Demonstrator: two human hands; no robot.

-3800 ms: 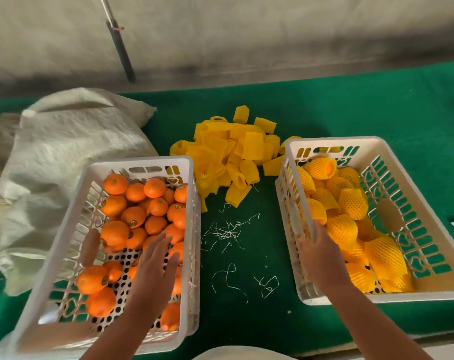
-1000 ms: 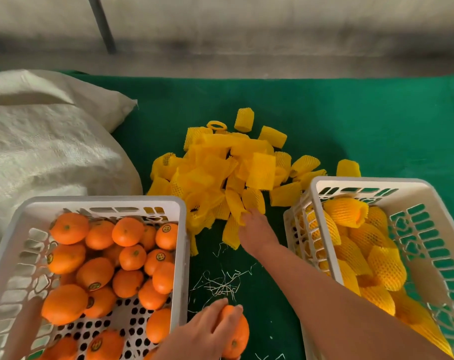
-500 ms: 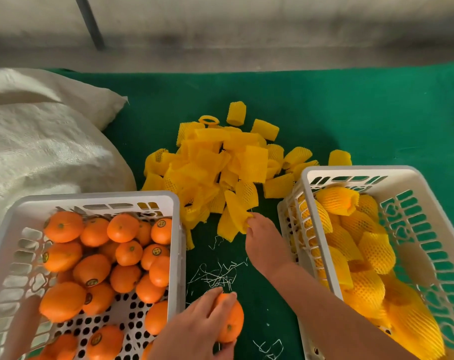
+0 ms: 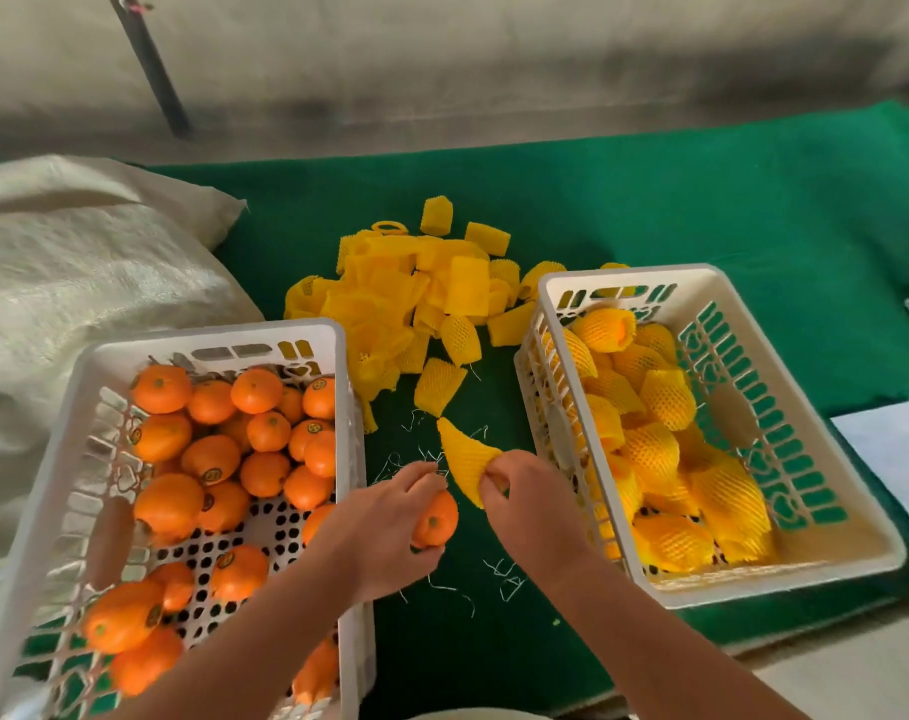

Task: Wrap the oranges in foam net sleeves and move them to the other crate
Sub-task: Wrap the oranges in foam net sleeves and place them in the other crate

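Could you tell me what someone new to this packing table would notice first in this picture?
Probably the hands in the near middle: the left hand grips a bare orange while the right hand pinches a yellow foam net sleeve beside it. Next, the two white crates flanking them: the left crate with bare oranges, the right crate with sleeved ones. Behind lies a pile of loose sleeves on the green cloth.
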